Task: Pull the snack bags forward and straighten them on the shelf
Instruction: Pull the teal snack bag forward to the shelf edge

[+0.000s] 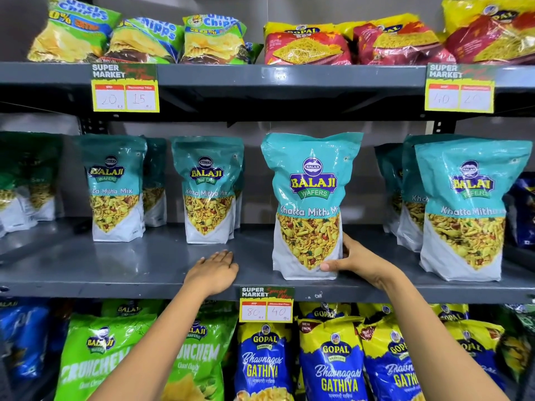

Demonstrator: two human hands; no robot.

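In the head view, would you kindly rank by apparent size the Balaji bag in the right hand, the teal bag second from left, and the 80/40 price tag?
1. Held Balaji bag, gripped by the right hand; it is nearer the camera, which exaggerates it.
2. Second teal bag, probably the same product.
3. Price tag.

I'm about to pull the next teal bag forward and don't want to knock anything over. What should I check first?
1. Centre bag at the shelf front: ok.
2. Centre bag upright: ok.
3. Right hand off that bag: not ok, grip on its lower corner.
4. Left hand free: ok, flat on the shelf.
5. Left bags pulled forward: not ok, set back.
6. Bags behind them stable: cannot tell.
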